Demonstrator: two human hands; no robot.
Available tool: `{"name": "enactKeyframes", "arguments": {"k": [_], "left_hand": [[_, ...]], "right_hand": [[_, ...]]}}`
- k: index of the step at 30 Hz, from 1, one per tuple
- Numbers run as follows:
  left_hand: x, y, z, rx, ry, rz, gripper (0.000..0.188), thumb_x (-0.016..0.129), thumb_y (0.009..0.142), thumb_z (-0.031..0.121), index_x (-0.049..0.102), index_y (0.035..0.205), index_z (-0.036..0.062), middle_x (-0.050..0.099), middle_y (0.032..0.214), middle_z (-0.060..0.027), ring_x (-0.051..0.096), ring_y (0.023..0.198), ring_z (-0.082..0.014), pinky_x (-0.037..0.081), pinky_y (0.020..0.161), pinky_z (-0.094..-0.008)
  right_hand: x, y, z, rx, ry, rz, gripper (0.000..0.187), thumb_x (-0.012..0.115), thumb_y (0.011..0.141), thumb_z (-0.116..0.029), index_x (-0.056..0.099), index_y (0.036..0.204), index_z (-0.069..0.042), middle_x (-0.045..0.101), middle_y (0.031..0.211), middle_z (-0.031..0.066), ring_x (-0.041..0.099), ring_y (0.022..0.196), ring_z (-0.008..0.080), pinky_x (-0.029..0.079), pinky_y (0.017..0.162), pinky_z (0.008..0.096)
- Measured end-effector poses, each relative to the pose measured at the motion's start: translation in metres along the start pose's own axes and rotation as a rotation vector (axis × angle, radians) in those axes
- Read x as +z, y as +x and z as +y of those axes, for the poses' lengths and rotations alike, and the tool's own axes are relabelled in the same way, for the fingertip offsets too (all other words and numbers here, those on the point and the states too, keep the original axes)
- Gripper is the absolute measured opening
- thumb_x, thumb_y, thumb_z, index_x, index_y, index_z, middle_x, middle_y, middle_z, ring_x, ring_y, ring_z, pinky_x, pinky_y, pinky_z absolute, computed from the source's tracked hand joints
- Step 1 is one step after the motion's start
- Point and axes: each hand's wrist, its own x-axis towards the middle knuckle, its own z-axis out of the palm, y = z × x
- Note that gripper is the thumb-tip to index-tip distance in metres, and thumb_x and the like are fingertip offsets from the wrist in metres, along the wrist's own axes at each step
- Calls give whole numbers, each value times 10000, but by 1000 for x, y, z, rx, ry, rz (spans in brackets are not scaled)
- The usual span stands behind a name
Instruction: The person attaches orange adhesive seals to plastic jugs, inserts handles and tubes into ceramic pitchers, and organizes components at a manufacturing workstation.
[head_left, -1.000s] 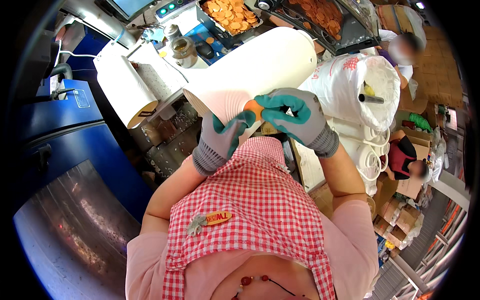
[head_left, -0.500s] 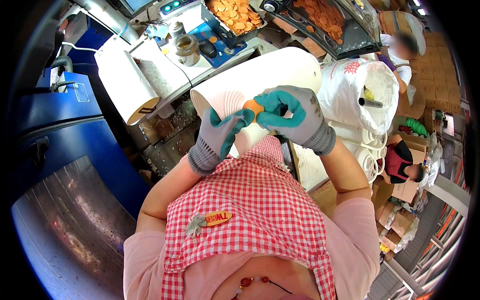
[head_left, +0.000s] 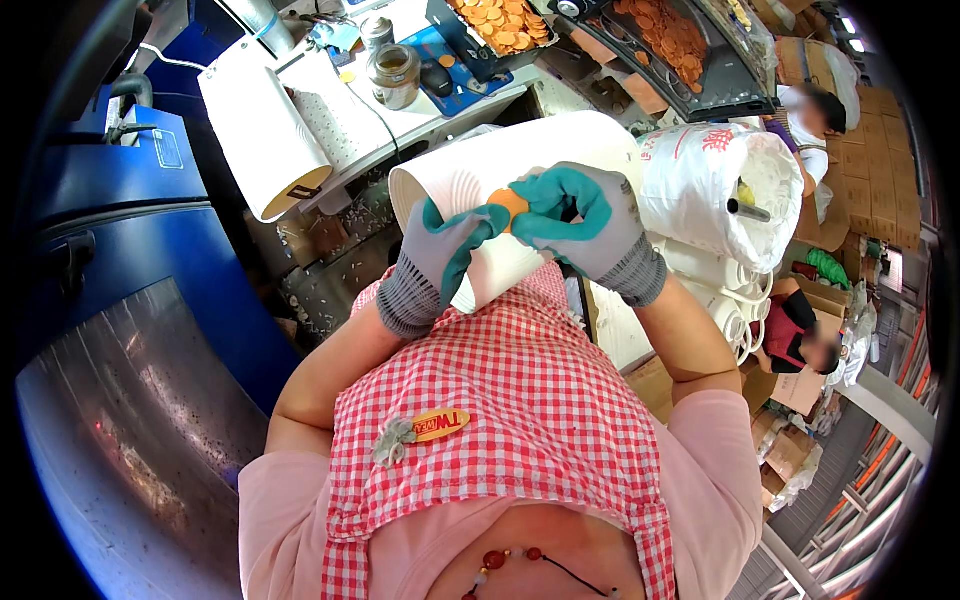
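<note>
A small flat orange disc (head_left: 509,207) is pinched between my two hands in front of my chest. My left hand (head_left: 435,258), in a grey glove with green-coated fingers, closes on its left side with thumb and fingertips. On the other side, my right hand (head_left: 588,225), gloved the same way, grips the disc between curled fingers and thumb. Just beyond and beneath the hands lies a large white curved roll (head_left: 560,140) with ridged lines at its left end. Any marking on the disc is too small to tell.
Orange discs fill a dark box (head_left: 505,25) and a black tray (head_left: 660,45). A glass jar (head_left: 395,78) and a blue mat (head_left: 460,85) lie on the white table. A white sack (head_left: 690,190) stands right; a blue machine (head_left: 120,260) stands left. Two people are at the right.
The view has shifted a little, so the table and boxes sit slightly lower and further right. Both hands keep hold of the orange disc, with hardly any change in grip.
</note>
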Motion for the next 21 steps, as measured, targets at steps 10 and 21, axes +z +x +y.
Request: {"name": "enactKeyframes", "arguments": {"k": [10, 21], "left_hand": [[-11, -11, 17, -283, -245, -54, 192, 606, 819, 66, 632, 1008, 92, 687, 1056, -64, 609, 954, -280, 426, 794, -372], [-23, -4, 34, -703, -573, -142, 227, 644, 813, 92, 631, 1039, 116, 613, 962, -110, 567, 817, -265, 415, 747, -358]], "right_hand": [[14, -2, -10, 68, -177, -136, 307, 778, 760, -85, 660, 1028, 5, 660, 786, 33, 592, 708, 59, 511, 662, 225], [23, -7, -16, -1, -238, -85, 265, 763, 725, -132, 684, 971, -72, 666, 821, 60, 629, 696, 145, 520, 681, 259]]}}
